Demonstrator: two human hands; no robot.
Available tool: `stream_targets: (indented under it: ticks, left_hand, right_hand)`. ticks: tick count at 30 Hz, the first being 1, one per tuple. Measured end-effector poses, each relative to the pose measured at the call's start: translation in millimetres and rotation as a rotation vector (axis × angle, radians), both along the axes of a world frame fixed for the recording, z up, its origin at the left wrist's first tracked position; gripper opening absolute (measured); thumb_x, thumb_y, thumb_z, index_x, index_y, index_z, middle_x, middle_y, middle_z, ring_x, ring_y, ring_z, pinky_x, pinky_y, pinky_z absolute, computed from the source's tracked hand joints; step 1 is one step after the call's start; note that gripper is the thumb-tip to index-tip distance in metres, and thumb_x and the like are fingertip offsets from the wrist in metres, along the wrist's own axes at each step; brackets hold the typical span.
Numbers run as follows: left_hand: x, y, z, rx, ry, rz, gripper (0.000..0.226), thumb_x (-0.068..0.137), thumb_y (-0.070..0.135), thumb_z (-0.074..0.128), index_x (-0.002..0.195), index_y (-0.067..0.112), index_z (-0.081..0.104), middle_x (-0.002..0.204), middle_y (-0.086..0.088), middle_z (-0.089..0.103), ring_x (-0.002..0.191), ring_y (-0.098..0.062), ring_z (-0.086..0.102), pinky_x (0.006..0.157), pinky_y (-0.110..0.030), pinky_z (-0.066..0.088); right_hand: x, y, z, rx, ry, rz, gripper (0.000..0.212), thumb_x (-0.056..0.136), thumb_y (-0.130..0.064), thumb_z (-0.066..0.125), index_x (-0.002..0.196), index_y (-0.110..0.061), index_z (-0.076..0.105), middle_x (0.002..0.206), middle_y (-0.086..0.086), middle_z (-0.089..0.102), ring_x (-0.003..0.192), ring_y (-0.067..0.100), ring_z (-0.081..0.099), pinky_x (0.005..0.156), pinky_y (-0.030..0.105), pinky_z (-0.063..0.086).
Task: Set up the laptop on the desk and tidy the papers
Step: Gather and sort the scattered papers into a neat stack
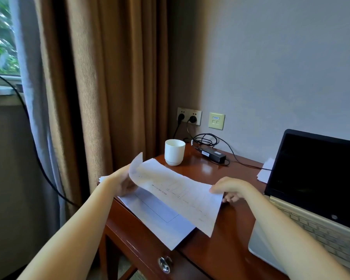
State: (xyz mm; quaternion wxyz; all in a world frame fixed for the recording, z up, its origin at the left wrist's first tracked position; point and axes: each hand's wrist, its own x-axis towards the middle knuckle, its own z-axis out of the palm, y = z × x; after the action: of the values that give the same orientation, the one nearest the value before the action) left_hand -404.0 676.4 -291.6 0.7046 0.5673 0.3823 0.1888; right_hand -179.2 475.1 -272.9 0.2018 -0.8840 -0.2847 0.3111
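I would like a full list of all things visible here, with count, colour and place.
desk: one, reddish-brown, centre.
laptop: one, gold, open, right of desk.
held sheet: one, white, lifted above desk.
sheets on desk: count unclear, white, under held sheet.
cup: one, white, desk's far left.
power adapter: one, black, right of cup.
wall socket: one, cream, two plugs in.
curtain: one, brown, left of desk.
left hand: grips held sheet's left edge.
right hand: pinches its right edge.

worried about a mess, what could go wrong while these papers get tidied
The white cup stands close behind the lifted sheet, held by the left hand and right hand; a swing could tip it. The lower sheet seems to overhang the front edge of the desk and might slide off.
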Motion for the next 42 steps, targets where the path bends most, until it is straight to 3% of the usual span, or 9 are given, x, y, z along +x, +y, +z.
stream_targets:
  ticks: [4,8,12,16,19,22,32,35,42]
  left_hand:
    - [-1,3,2,-0.032,-0.040,0.150,0.046,0.085,0.047,0.048,0.099,0.007,0.065,0.103,-0.017,0.067,0.088,-0.030,0.063,0.077,-0.035,0.050]
    - [0,19,-6,-0.076,-0.070,0.301,0.048,0.072,0.058,0.043,0.084,0.016,0.063,0.105,-0.009,0.067,0.091,-0.027,0.062,0.082,-0.034,0.050]
    - [-3,13,3,-0.022,-0.127,0.446,0.060,0.083,0.059,0.045,0.119,0.013,0.057,0.111,-0.008,0.062,0.103,-0.026,0.058,0.094,-0.040,0.048]
    - [-4,14,7,0.031,-0.072,0.565,0.073,0.077,0.064,0.048,0.132,0.017,0.044,0.125,-0.009,0.053,0.118,-0.030,0.050,0.098,-0.046,0.045]
    - [-2,14,4,0.139,0.030,0.618,0.043,0.085,0.036,0.053,0.117,0.007,0.049,0.109,-0.016,0.058,0.113,-0.033,0.050,0.096,-0.039,0.042]
    - [2,13,-5,0.265,0.163,0.648,0.047,0.086,0.006,0.047,0.133,0.004,0.040,0.134,-0.023,0.046,0.120,-0.035,0.046,0.099,-0.040,0.040]
    - [7,-10,-10,0.707,0.551,0.517,0.063,0.085,-0.001,0.053,0.141,0.015,0.029,0.152,-0.022,-0.001,0.141,-0.034,0.007,0.114,-0.039,0.010]
    - [11,-16,-8,0.777,0.566,0.432,0.059,0.084,-0.002,0.052,0.138,0.014,0.033,0.152,-0.022,0.004,0.139,-0.035,0.012,0.111,-0.039,0.018]
    - [41,-39,5,0.927,0.481,0.224,0.049,0.088,0.005,0.048,0.135,0.015,0.039,0.137,-0.016,0.034,0.125,-0.033,0.035,0.099,-0.035,0.036]
  right_hand:
    - [0,1,-1,0.040,-0.126,-0.046,0.012,0.089,-0.011,0.048,0.095,-0.004,0.056,0.066,0.005,0.047,0.050,0.012,0.038,0.041,0.018,0.024]
    - [-6,4,3,0.017,-0.291,-0.060,0.013,0.090,-0.012,0.045,0.095,-0.005,0.055,0.061,0.006,0.050,0.047,0.014,0.044,0.042,0.019,0.032]
    - [-8,5,5,0.076,-0.355,-0.033,0.019,0.087,-0.009,0.048,0.097,-0.004,0.063,0.073,0.009,0.052,0.049,0.017,0.042,0.044,0.020,0.033]
    - [-13,6,10,0.057,-0.354,-0.052,0.004,0.085,-0.008,0.052,0.084,-0.007,0.048,0.067,0.005,0.042,0.050,0.016,0.039,0.042,0.019,0.031]
    - [-18,9,10,-0.005,-0.351,-0.074,0.009,0.088,-0.011,0.051,0.096,-0.007,0.051,0.061,0.004,0.046,0.049,0.015,0.042,0.044,0.019,0.036]
    - [-21,12,6,-0.021,-0.356,-0.083,0.015,0.089,-0.011,0.048,0.100,-0.007,0.056,0.056,0.004,0.049,0.045,0.012,0.044,0.046,0.017,0.036]
    - [-24,17,-9,0.099,-0.299,-0.158,0.020,0.087,-0.008,0.054,0.068,-0.008,0.049,0.066,0.008,0.057,0.046,0.011,0.050,0.043,0.015,0.037]
    - [-24,10,-8,0.109,-0.299,-0.109,0.006,0.083,-0.005,0.054,0.078,-0.006,0.058,0.082,0.011,0.063,0.051,0.015,0.053,0.046,0.017,0.039]
    - [-9,-18,-4,0.211,-0.306,-0.089,0.021,0.086,-0.006,0.053,0.100,-0.005,0.068,0.105,0.014,0.067,0.071,0.021,0.057,0.048,0.019,0.041]
